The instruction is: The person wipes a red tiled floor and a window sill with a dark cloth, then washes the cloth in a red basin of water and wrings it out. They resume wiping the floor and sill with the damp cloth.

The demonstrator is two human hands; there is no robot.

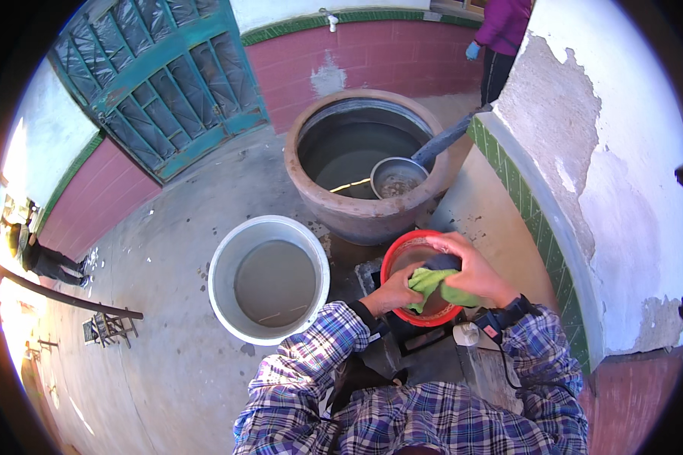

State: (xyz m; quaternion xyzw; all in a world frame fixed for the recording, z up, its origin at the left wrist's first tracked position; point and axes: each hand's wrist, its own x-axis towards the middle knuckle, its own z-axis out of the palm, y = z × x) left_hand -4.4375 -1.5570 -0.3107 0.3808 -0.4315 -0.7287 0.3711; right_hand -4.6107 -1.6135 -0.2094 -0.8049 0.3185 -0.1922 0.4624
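A red plastic basin (391,254) holding murky water stands in front of me, slightly to the right. Over it, my left hand (396,291) grips one side of a wet lime-green cloth (427,280). My right hand (478,272) holds the other side, its fingers curled around a dark bundle (443,262) that touches the cloth. Whether that bundle is part of the same cloth I cannot tell. Part of the green material hangs below my right palm. Both wrists carry black straps, and a cable runs from the right one.
Left of the basin sits a wide metal tub (222,273) with cloudy water. Behind stands a large clay vat (341,202) of water, a metal ladle (399,177) resting at its rim. A peeling wall (620,170) bounds the right. People stand at far left (51,259) and top right (501,28).
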